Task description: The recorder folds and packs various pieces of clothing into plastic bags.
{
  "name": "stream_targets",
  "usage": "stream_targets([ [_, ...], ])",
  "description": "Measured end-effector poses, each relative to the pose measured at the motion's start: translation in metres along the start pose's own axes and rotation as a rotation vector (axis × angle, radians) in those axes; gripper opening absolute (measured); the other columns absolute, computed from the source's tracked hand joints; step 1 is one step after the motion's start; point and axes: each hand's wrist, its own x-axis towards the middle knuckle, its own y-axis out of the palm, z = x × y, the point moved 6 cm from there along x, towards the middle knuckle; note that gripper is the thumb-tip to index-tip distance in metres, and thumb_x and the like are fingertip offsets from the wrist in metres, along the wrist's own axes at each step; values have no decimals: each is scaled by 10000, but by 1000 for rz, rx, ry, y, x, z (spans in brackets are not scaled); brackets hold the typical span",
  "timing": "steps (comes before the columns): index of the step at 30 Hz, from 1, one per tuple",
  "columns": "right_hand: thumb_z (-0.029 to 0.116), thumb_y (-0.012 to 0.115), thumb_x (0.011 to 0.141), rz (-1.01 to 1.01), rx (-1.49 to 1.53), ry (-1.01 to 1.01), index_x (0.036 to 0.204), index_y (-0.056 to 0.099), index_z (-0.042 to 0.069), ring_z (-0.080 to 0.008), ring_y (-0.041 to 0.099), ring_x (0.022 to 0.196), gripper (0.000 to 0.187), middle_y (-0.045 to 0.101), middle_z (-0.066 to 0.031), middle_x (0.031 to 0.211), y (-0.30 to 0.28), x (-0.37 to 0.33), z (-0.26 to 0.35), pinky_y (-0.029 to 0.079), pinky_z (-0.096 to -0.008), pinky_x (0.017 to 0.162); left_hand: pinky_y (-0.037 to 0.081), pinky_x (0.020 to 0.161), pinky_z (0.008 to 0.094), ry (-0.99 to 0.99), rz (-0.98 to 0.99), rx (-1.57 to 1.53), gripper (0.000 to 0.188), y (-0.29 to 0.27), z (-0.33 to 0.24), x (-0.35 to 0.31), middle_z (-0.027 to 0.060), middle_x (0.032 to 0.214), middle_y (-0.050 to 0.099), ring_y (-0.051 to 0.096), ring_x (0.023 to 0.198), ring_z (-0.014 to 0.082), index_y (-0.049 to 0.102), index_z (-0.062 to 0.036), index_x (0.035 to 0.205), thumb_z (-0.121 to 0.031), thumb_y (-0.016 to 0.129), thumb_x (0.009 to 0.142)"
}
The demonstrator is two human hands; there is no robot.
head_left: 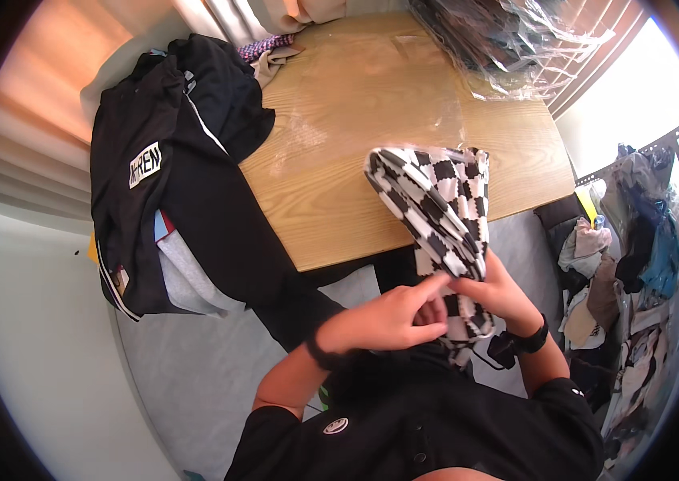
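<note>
A folded black-and-white checkered cloth (458,210) stands out from my body, its upper part over the table's near right corner area. My right hand (498,295) grips its lower right side, the thumb across the front and the other fingers hidden behind. My left hand (394,314) is at the cloth's lower left edge. Its index finger reaches toward the right thumb, while its own thumb is held apart below and the remaining fingers are partly curled. No cloth shows between the left fingers. The cloth's bottom end hangs near my chest.
On the wooden table (339,120), a black jacket (147,160) with white piping drapes over the left edge. Clear plastic-wrapped garments (508,40) lie at the back right. Bagged clothes (636,216) hang at the right. Beige curtains (43,104) hang at the left.
</note>
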Motion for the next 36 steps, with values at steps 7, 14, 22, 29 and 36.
stream_targets([
  [7,-16,642,726,84,-138,68,1203,474,-45,-116,493,1020,507,578,-68,1122,-33,-58,-4,396,-269,908,461,813,266,27,-518,472,184,-134,-62,-39,76,991,616,589,900,151,602,-23,994,-23,541,820],
  [14,-10,662,724,249,-118,43,1153,525,-41,-114,518,954,452,612,-61,1044,-21,-67,-11,429,-267,849,290,1076,360,-132,-413,1367,410,-236,3,-1,190,1452,285,340,1309,330,548,-58,1232,-97,522,825],
  [22,2,657,714,347,-124,-163,1165,513,-42,-144,546,936,475,614,-110,1043,-11,-58,-2,448,-295,828,390,969,372,-20,-514,1390,382,-206,-26,5,132,1260,539,513,1091,302,569,-3,1175,-154,583,824],
  [29,4,644,711,297,-62,-153,1185,498,-48,-154,531,1006,499,599,-112,1097,-7,-31,6,423,-291,886,463,809,348,269,-547,1389,326,-139,-93,-9,86,1153,607,569,879,268,595,3,1112,-11,583,787],
  [36,-8,595,719,-1,-122,-277,1166,502,-43,-121,545,926,458,621,-99,1009,-6,-2,23,443,-278,836,472,718,321,415,-535,1503,417,-85,-120,-22,60,1129,622,564,795,221,626,-8,1064,51,582,654],
])
